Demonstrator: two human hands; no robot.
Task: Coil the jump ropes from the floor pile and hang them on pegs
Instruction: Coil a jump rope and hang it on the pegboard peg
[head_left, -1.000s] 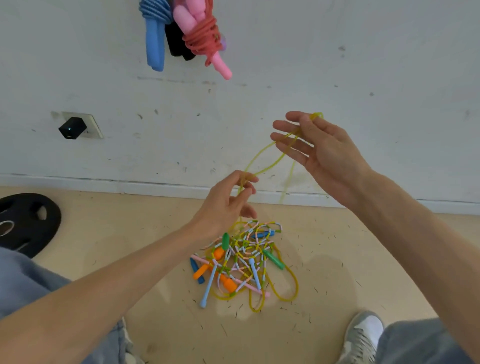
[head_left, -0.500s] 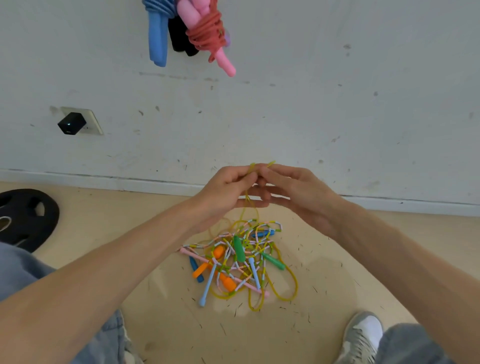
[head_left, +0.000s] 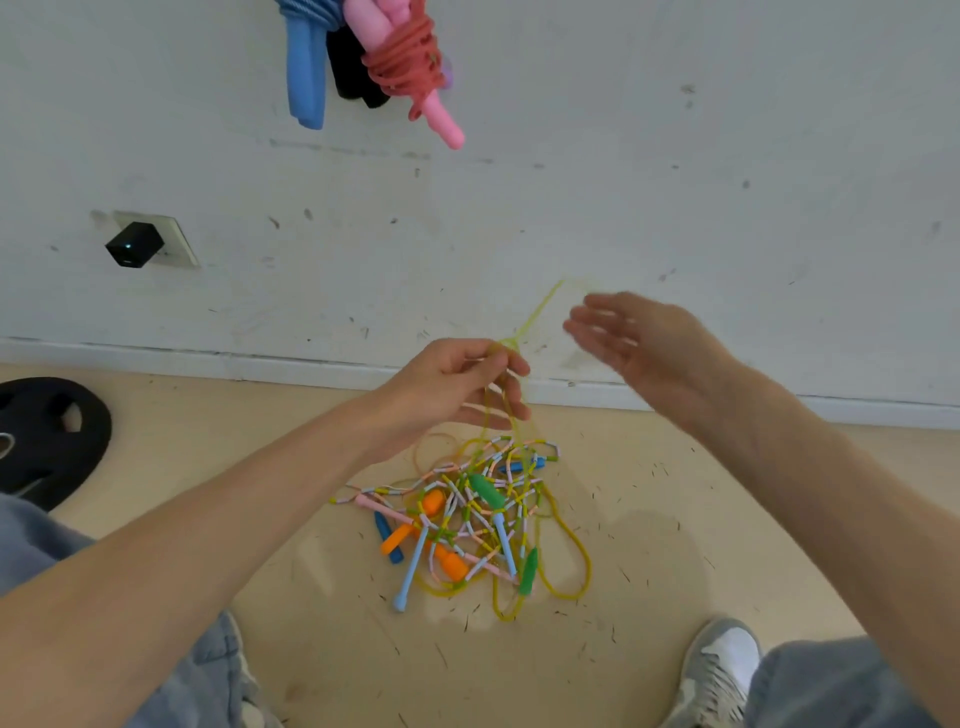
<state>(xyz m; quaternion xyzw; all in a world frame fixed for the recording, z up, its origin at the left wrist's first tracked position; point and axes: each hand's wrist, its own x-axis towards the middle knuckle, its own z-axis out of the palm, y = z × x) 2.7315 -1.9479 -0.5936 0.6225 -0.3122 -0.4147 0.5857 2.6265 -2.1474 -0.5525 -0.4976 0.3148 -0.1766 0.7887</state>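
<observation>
Head view looks down both bare forearms, which reach forward over the floor (head_left: 675, 519) toward the wall (head_left: 675, 156). The left hand (head_left: 447, 389) is raised above the pile, thumb and curled fingers pinching several strands of the yellow rope (head_left: 537, 309) together. From that pinch the strands drop straight down into the pile, and one thin loop rises up and to the right. The right hand (head_left: 644, 343) is held higher and to the right, just beside the top of that loop, back of the hand toward the camera, fingers stretched out and spread a little. It is blurred, so whether the loop lies on its fingers cannot be told.

Below the hands the pile of jump ropes (head_left: 467, 512) lies tangled on the floor, near the baseboard (head_left: 208, 358). In it are beaded cords, a green handle (head_left: 485, 491), orange handles (head_left: 397, 538), a light blue handle (head_left: 410, 571) and slack yellow loops spreading to the right.

High on the wall hang finished bundles: a red rope coiled round pink handles (head_left: 405, 67), blue handles (head_left: 306, 78) to its left, and something black (head_left: 353, 67) between them.

Farther left are a wall socket with a black plug (head_left: 135, 244) and a black weight plate (head_left: 52, 431) lying flat on the floor. A grey shoe (head_left: 722, 670) is at the lower right.
</observation>
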